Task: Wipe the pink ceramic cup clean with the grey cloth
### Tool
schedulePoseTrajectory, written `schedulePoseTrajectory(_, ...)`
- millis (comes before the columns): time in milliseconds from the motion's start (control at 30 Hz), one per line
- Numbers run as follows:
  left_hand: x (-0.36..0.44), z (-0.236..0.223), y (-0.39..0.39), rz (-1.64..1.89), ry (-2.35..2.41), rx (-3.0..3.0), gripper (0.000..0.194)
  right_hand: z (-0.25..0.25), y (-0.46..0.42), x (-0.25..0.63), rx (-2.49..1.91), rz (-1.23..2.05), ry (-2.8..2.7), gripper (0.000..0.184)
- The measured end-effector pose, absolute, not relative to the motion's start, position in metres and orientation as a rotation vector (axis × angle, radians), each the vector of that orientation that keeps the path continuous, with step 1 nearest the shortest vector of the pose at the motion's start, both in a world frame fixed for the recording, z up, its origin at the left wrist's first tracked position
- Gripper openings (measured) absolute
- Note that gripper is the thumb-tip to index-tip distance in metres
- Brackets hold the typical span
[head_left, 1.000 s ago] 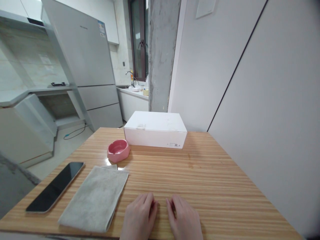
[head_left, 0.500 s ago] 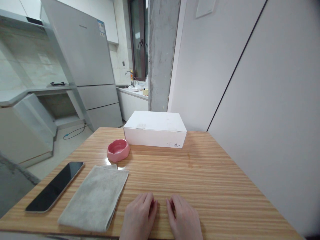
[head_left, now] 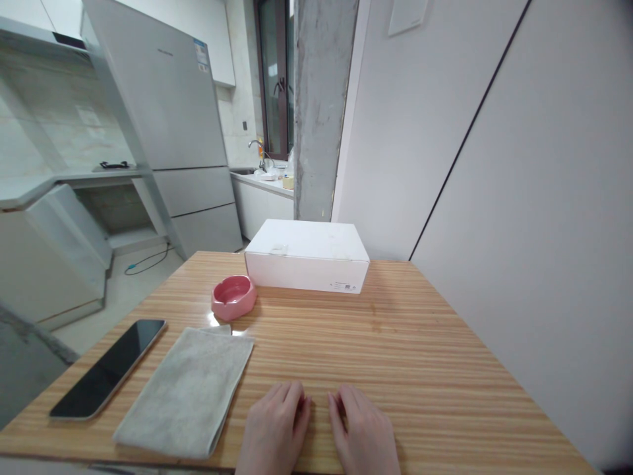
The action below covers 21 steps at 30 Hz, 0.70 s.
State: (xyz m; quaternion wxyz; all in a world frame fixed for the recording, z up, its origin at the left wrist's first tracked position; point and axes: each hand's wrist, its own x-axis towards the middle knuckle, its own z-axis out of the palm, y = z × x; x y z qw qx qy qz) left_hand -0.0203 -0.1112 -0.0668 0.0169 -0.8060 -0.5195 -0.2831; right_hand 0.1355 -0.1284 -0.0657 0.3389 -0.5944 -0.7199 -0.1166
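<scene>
My left hand (head_left: 274, 429), nearest the grey cloth (head_left: 188, 392), and right hand (head_left: 364, 432): half-open, loosely curled on worktop (head_left: 445, 382), pinching nothing. Best done relaxed, palms down.

Folded gray cloth (head_left: 185, 390), flat on table (head_left: 435, 369)

Left hand (head_left: 274, 425) and right hand (head_left: 364, 429) cropped below, window (head_left: 273, 72) cropped above, print (head_left: 347, 287) on white box (head_left: 306, 243) too small to read
</scene>
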Motion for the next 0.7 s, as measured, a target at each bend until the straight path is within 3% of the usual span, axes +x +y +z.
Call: schedulePoseTrajectory(700, -0.0197, -0.066, -0.1105, -0.873, -1.616, -2.496, 0.018, -0.0672, -0.1281, 0.1361, -1.553, -0.305, -1.873, 0.045)
